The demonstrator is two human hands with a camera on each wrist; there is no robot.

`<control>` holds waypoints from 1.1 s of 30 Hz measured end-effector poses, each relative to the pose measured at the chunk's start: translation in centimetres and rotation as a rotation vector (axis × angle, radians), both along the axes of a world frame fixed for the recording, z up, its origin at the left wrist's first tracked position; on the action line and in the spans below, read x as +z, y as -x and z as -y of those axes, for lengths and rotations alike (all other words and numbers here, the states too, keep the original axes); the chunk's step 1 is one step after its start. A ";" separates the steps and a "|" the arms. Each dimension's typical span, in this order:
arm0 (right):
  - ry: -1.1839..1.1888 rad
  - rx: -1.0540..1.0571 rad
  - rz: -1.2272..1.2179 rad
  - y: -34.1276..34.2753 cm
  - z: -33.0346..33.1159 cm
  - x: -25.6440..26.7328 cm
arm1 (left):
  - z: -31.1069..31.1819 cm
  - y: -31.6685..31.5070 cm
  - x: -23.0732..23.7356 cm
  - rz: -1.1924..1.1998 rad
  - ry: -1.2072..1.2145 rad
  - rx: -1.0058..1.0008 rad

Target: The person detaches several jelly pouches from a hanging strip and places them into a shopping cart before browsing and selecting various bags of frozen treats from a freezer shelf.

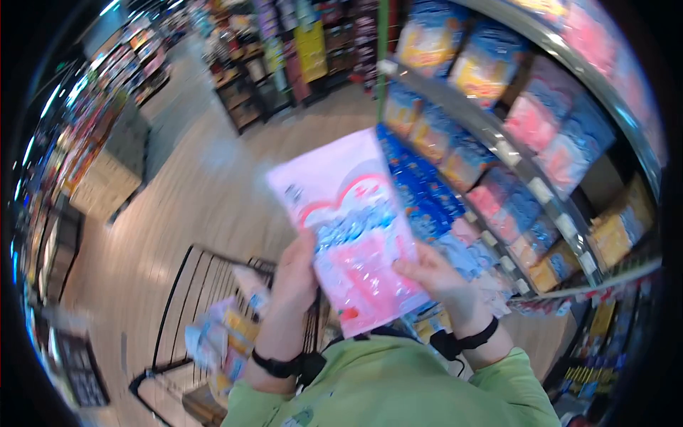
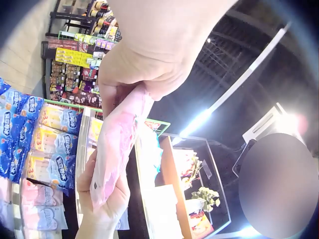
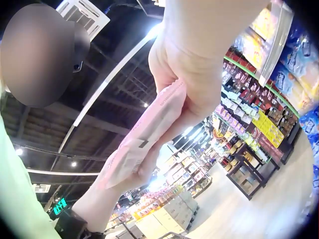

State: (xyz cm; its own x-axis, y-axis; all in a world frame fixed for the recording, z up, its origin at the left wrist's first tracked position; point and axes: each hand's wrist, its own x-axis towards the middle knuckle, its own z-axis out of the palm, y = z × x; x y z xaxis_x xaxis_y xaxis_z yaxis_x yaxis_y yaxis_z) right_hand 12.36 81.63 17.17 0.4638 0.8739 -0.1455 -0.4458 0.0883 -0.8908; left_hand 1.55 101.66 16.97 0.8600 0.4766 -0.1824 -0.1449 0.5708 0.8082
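Both hands hold a pink plastic packet [image 1: 363, 242] with blue lettering, its front turned up toward the head camera. The left hand [image 1: 295, 267] grips its left edge. At the lower right edge, the right hand [image 1: 434, 270] pinches it with the thumb on the front. Seen edge-on in the left wrist view, the packet [image 2: 117, 144] spans between the left hand [image 2: 144, 67] and the right hand [image 2: 107, 201]. In the right wrist view, the right hand [image 3: 182, 79] holds the packet's near end, and its back [image 3: 144, 134] shows a pale panel.
A wire shopping cart [image 1: 178, 306] with several packets in it stands at the lower left. Shelves [image 1: 512, 153] of similar pink, yellow and blue packets rise at the right, close to the right arm. Cardboard boxes [image 1: 107, 185] stand across the wooden floor [image 1: 192, 178].
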 end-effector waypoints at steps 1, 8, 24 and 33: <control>0.024 0.003 0.025 -0.6 1.3 -0.1 | 0.0 -1.2 -0.3 0.028 -0.032 0.005; 0.014 -0.069 0.238 -4.3 10.3 -3.0 | 7.4 -8.7 0.7 0.125 -0.148 0.039; 0.084 -0.352 0.198 -10.2 20.7 -7.9 | 18.4 -18.9 -0.6 0.018 0.041 -0.207; 0.049 -0.558 0.189 -15.8 19.3 -6.5 | 17.8 -23.3 -6.0 -0.098 -0.276 -0.750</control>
